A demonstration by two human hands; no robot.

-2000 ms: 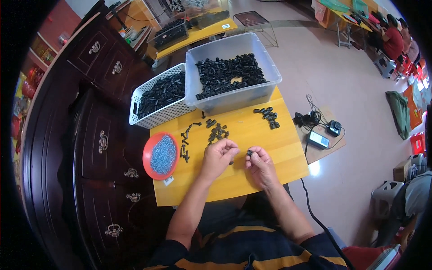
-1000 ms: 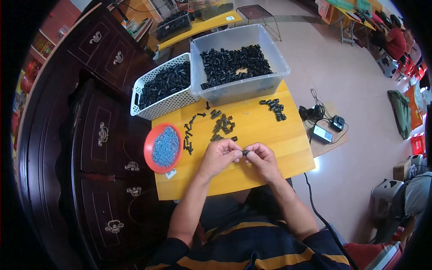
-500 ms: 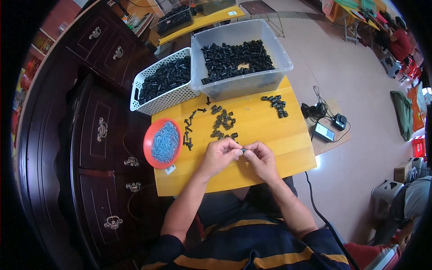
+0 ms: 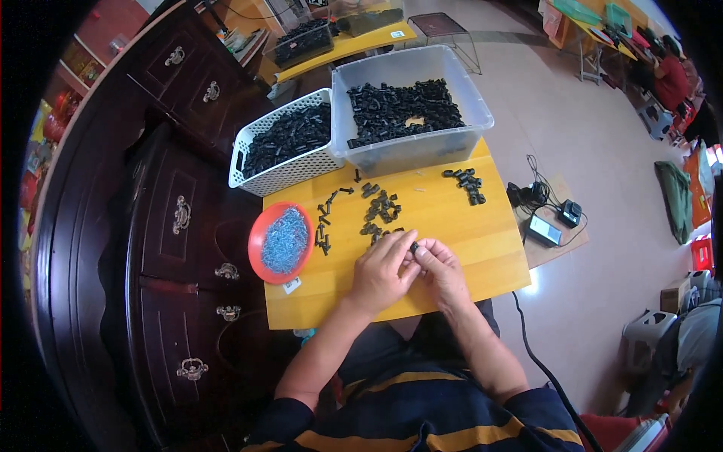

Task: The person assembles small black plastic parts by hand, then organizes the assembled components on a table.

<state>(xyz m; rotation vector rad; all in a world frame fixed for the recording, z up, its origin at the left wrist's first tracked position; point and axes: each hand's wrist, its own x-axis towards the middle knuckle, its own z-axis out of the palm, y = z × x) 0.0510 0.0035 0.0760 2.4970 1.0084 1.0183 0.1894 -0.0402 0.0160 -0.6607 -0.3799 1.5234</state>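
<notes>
My left hand [image 4: 381, 276] and my right hand [image 4: 444, 277] meet over the front part of a yellow table [image 4: 488, 260]. Between their fingertips is a small black cylindrical plastic part [image 4: 414, 246], mostly covered by fingers. The right thumb and fingers pinch it; the left index finger and thumb close on it from the other side. Just beyond the hands lies a cluster of short black cylinders [image 4: 382, 207]. Left of that runs a line of thin black stems [image 4: 324, 226]. A red bowl [image 4: 256, 260] of slim silvery-blue metal pieces [image 4: 285, 241] stands at the table's left edge.
At the back stand a white perforated basket [image 4: 290, 167] and a clear plastic bin [image 4: 422, 154], both filled with black parts. Another group of black cylinders [image 4: 468, 184] lies at the far right. Dark wooden drawers [image 4: 169, 211] border the left. A cable [image 4: 527, 335] hangs at right.
My left hand has shifted right, and its fingers now reach up over the part beside my right hand. The black part now shows upright between the fingertips. The whole view has shifted slightly.
</notes>
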